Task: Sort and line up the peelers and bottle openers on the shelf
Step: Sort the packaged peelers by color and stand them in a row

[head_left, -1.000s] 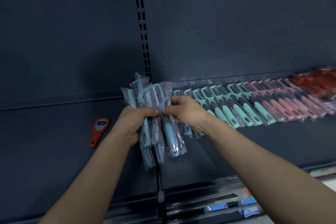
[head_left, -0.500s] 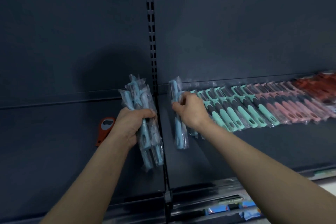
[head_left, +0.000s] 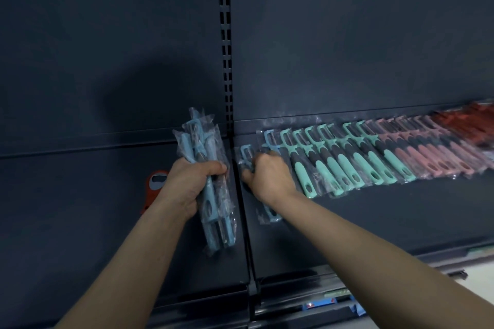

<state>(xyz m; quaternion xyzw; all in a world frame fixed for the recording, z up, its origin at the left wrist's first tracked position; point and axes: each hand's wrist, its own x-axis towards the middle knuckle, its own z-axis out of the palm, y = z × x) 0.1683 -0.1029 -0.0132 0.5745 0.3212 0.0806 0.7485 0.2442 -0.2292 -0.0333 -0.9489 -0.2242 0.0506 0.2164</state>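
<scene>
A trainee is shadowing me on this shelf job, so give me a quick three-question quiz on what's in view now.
1. True or false: the left hand holds one peeler only.
2. Which lies on the shelf left of that hand? A orange bottle opener, B pink peeler, C mint peeler.
3. What does the right hand grip?
Key: 1 false, it grips a bundle of blue peelers. 2 A. 3 One blue peeler.
</scene>
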